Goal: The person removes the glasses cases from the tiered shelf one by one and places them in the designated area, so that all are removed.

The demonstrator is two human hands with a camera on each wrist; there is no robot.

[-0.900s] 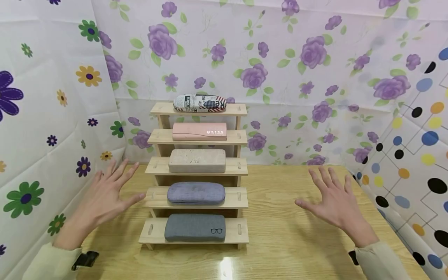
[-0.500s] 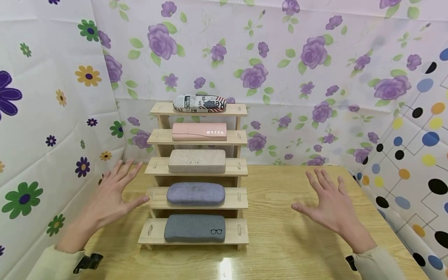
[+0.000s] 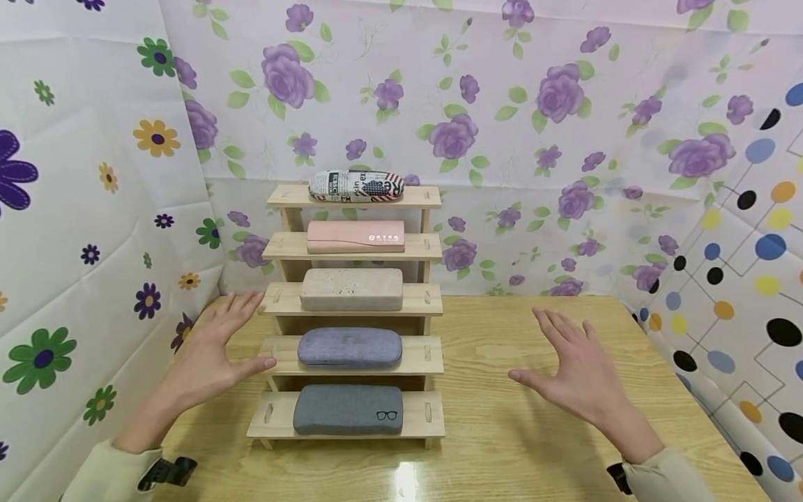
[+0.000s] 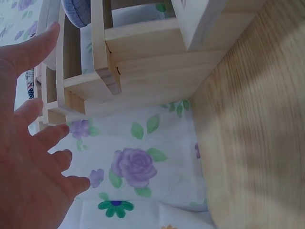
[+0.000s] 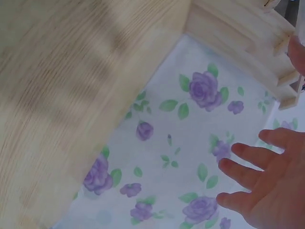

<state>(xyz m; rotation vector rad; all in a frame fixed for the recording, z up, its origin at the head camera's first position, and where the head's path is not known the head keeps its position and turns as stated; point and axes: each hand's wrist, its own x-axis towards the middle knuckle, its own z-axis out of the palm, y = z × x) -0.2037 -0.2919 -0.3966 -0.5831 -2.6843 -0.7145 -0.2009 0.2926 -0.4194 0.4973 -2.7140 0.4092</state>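
A stepped wooden rack stands left of centre in the head view, one case on each tier. From the top come a newspaper-print case, a pink case, a cream case, a blue-purple case and a grey glasses case with a spectacles print. My left hand hovers at the rack's left side, fingers spread, thumb near the second-lowest tier; whether it touches is unclear. To the right of the rack, well apart from it, my right hand is raised with fingers extended and holds nothing.
The rack stands on a wood-grain table. Behind it hangs a cloth with purple roses. A flower-print cloth closes the left side and a dotted cloth the right.
Both hands have drifted inward toward the rack, the left one rightward and the right one leftward. The cases and rack have stayed in place.
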